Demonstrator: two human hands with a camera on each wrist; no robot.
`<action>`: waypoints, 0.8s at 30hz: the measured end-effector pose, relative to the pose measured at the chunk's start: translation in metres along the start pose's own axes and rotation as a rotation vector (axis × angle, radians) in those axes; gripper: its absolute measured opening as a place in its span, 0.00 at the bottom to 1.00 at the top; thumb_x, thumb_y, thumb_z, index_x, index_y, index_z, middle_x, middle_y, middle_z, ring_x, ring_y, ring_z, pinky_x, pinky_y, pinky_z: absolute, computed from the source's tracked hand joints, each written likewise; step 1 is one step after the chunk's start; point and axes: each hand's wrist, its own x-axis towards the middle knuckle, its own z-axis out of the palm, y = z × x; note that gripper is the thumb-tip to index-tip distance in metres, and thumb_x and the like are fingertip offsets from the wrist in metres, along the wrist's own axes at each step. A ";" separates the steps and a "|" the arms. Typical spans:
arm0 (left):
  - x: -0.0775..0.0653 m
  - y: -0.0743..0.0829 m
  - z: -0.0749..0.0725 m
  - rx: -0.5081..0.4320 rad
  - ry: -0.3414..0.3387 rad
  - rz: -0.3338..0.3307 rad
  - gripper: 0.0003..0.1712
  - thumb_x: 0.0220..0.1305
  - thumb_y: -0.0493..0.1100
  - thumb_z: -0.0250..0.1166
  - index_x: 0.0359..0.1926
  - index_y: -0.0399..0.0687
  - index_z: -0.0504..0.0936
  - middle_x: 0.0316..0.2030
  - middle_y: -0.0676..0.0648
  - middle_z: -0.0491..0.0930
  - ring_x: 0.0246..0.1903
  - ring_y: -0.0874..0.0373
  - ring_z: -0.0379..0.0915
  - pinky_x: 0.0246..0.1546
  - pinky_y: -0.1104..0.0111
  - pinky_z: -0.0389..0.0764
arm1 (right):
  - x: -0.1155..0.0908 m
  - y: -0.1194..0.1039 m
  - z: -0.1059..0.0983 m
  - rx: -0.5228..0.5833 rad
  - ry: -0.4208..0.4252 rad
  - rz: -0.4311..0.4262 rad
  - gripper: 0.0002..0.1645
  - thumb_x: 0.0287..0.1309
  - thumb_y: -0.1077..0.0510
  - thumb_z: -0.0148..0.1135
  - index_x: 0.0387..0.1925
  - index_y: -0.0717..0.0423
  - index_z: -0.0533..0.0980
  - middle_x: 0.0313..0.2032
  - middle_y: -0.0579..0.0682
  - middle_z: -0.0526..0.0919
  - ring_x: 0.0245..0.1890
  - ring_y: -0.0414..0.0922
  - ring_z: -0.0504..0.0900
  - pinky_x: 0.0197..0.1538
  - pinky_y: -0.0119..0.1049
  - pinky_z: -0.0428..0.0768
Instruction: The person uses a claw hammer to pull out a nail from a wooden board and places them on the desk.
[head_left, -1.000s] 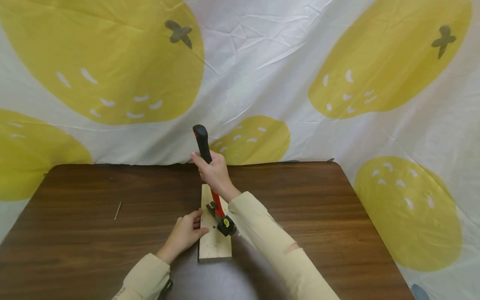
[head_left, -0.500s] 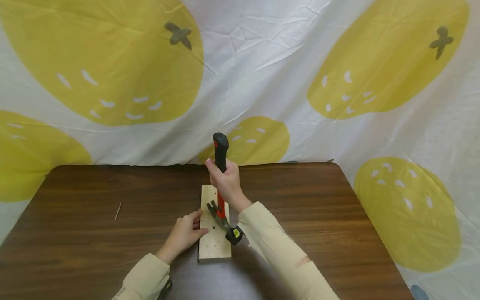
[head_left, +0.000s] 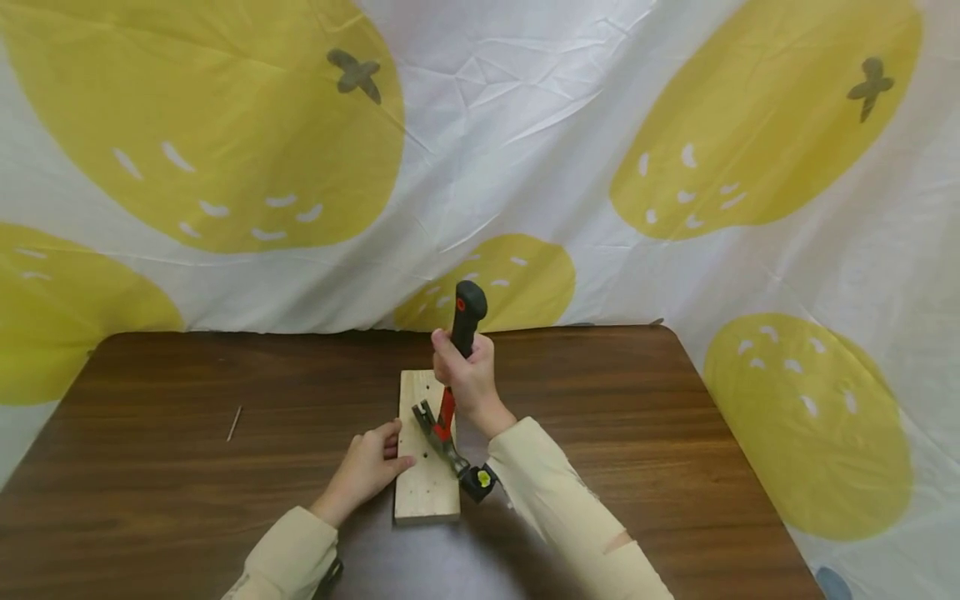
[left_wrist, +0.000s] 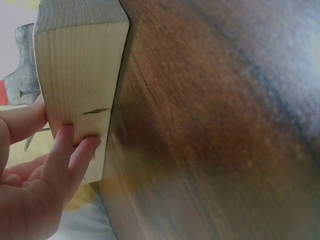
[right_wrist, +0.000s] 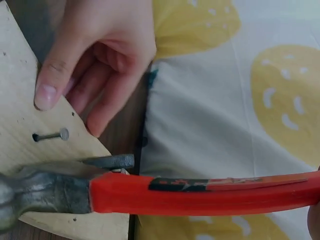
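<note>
My right hand [head_left: 467,375] grips a claw hammer [head_left: 445,421] by its red and black handle, whose black end points up and away. The hammer's metal head lies low over a pale wooden board [head_left: 427,492], claw toward the board's middle. My left hand [head_left: 367,467] holds the board's left edge, thumb on top and fingertips [left_wrist: 63,137] against the side. In the right wrist view, a nail [right_wrist: 52,135] stands slanted out of the board between the left thumb and the hammer. A dark hole is at its base.
A thin nail-like metal piece [head_left: 234,423] lies on the brown table [head_left: 600,467], well left of the board. Behind the table hangs a white curtain [head_left: 525,150] with yellow fruit prints. Several small dark holes mark the board.
The right hand has swung the hammer handle to the right and toward me. The claw has stayed near the same spot over the board. My left hand and the board have barely moved.
</note>
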 end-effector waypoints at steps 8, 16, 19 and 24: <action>0.000 0.000 0.002 0.010 -0.003 -0.010 0.31 0.47 0.32 0.69 0.52 0.21 0.69 0.42 0.28 0.77 0.39 0.43 0.79 0.38 0.62 0.80 | -0.004 -0.008 -0.012 0.103 0.005 -0.020 0.13 0.58 0.60 0.54 0.19 0.49 0.69 0.09 0.37 0.60 0.07 0.34 0.52 0.11 0.35 0.44; 0.000 -0.001 0.004 0.019 -0.002 0.001 0.32 0.49 0.34 0.68 0.54 0.23 0.68 0.44 0.29 0.76 0.37 0.45 0.79 0.35 0.64 0.81 | -0.003 -0.017 -0.019 0.113 0.003 -0.001 0.16 0.59 0.64 0.47 0.16 0.49 0.67 0.09 0.38 0.59 0.08 0.36 0.48 0.12 0.34 0.42; 0.001 -0.001 0.002 0.098 -0.001 0.039 0.33 0.49 0.36 0.69 0.54 0.25 0.69 0.46 0.30 0.75 0.37 0.46 0.79 0.35 0.62 0.80 | 0.001 -0.022 -0.020 0.109 -0.008 -0.002 0.18 0.59 0.65 0.45 0.14 0.50 0.65 0.08 0.39 0.58 0.07 0.38 0.47 0.11 0.34 0.42; 0.005 0.000 -0.002 0.200 0.052 0.101 0.32 0.51 0.40 0.68 0.54 0.27 0.69 0.47 0.32 0.74 0.47 0.40 0.72 0.48 0.52 0.73 | 0.008 -0.032 -0.022 0.121 -0.052 -0.008 0.21 0.60 0.64 0.45 0.12 0.51 0.63 0.07 0.42 0.55 0.06 0.39 0.46 0.11 0.33 0.43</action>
